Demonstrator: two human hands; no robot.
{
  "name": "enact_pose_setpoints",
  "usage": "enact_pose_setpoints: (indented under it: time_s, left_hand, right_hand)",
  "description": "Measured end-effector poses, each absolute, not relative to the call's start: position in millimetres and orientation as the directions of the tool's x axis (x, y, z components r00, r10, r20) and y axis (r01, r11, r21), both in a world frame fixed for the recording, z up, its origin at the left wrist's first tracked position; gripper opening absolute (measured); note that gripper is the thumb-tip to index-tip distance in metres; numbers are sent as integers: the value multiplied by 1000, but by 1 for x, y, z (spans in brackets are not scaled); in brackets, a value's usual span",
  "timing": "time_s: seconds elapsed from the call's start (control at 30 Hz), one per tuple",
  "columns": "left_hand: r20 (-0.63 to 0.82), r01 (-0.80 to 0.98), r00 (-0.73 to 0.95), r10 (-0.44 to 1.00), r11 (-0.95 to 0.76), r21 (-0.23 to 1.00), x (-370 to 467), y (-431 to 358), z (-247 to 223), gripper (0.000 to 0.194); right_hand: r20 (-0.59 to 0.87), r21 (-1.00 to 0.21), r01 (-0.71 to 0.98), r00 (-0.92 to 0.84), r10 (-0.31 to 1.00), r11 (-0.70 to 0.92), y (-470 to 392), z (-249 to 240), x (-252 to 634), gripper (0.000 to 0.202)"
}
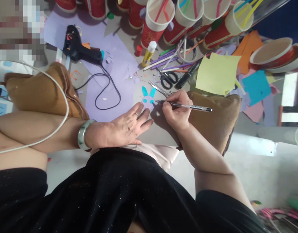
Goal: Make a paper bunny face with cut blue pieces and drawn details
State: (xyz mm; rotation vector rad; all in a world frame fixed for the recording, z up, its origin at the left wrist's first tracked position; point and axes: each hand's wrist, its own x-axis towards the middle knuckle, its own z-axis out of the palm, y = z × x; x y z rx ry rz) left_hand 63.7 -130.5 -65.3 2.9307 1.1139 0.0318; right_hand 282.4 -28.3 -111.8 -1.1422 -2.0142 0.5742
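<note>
A small paper rabbit face [148, 98], pale purple with blue ears and two blue eye dots, lies on the grey table. My left hand [127, 126] rests flat beside it, fingers spread, with fingertips at its lower left edge. In my right hand [177, 110] is a clear pen [196, 107], pinched near the tip, which points at the blue dot on the right. Open scissors [167, 81] lie just above my right hand. Whether the pen tip touches the paper cannot be made out.
Red paper cups [154, 26], several with straws, line the back. A black glue gun [82, 51] with a looping cord lies left on purple paper [102, 113]. A glue stick [149, 54], straws and a yellow sheet [217, 74] are nearby. Brown cushions [37, 90] flank the front.
</note>
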Motion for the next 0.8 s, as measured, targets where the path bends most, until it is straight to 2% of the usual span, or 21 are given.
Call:
enact_pose_setpoints:
  time_s: [0.23,0.43,0.63,0.8]
  left_hand:
    - [10,642,765,644,-762,-90,64,-130,-61,89]
    - [8,646,762,647,-760,-74,64,-131,-64,91]
    - [32,669,742,670,-743,27,63,-132,-66,85]
    - [38,654,757,653,-756,-31,63,-132,-65,88]
  right_hand:
    - [418,-648,516,-374,828,560,-27,-115,282,7]
    - [410,-625,538,-390,825,565,-29,-110,278,11]
    - [366,-632,555,-400,840,540,-30,-106,276,10]
    - [364,-636,553,-399,842,538,-31,-105,275,11]
